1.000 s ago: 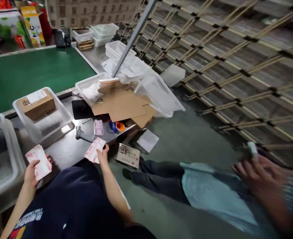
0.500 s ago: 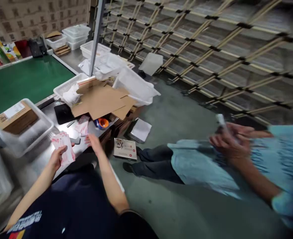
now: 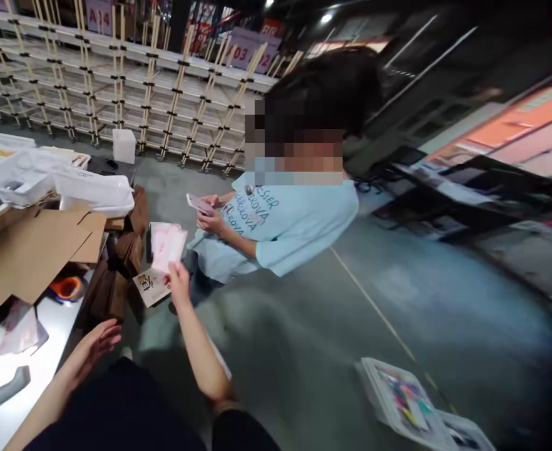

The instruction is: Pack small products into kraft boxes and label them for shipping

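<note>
My right hand (image 3: pixel 178 282) is raised in front of me, closed on a small stack of pink and white printed slips (image 3: pixel 167 245), held out toward a person in a light blue T-shirt (image 3: pixel 280 222). That person crouches on the floor and holds a phone (image 3: pixel 199 203) in both hands. My left hand (image 3: pixel 92 343) hovers low beside the metal table's edge (image 3: pixel 46 369), fingers spread, holding nothing. Another pink slip (image 3: pixel 20 326) lies on the table near it.
Flattened cardboard (image 3: pixel 27 250) and white plastic baskets (image 3: pixel 55 178) cover the table at left, with an orange tape roll (image 3: pixel 67 288) and a grey scanner handle (image 3: pixel 1 388). A printed box (image 3: pixel 149 287) lies on the floor. Wooden racks (image 3: pixel 130 81) stand behind; trays (image 3: pixel 407 401) lie at lower right.
My view has swung right, from the table to the crouching person. The slips have passed from my left hand to my right, which has lifted them toward that person. My left hand is now empty.
</note>
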Demonstrator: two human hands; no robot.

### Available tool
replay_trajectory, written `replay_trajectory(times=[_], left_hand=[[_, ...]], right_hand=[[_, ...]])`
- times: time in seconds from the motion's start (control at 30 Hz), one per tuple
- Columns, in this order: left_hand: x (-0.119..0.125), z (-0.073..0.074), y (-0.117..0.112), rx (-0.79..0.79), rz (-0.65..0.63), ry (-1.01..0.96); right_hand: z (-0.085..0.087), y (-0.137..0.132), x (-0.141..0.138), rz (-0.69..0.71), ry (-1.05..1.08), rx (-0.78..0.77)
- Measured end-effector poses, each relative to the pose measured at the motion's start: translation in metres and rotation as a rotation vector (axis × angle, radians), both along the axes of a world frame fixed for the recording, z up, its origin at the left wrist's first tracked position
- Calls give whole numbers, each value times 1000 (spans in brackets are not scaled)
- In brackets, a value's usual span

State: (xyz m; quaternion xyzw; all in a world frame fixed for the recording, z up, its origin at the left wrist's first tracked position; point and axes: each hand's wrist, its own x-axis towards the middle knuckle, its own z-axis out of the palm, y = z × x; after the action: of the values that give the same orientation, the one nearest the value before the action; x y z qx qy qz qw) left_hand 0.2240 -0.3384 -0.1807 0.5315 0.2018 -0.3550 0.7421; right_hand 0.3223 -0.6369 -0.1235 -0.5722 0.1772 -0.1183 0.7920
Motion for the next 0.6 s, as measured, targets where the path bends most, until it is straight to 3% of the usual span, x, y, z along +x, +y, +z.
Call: replay_trajectory(times=[0.13,0.23,0.4,0.5,0.6], left_hand=[[1,-17,-3,103,-12,21],[0,-21,0,156,76,28],[5,-15,9,244,149,23],[8,-9,16,265,111,56],[9,-12,24,296,113,62]], right_hand=[[26,-113,83,-371,-78,31],[20,-156,117,-476,18,112],[-4,-172,131,-482,174,234],[-3,-174,135,-467,197,278],[3,-178,141,-461,196,297]])
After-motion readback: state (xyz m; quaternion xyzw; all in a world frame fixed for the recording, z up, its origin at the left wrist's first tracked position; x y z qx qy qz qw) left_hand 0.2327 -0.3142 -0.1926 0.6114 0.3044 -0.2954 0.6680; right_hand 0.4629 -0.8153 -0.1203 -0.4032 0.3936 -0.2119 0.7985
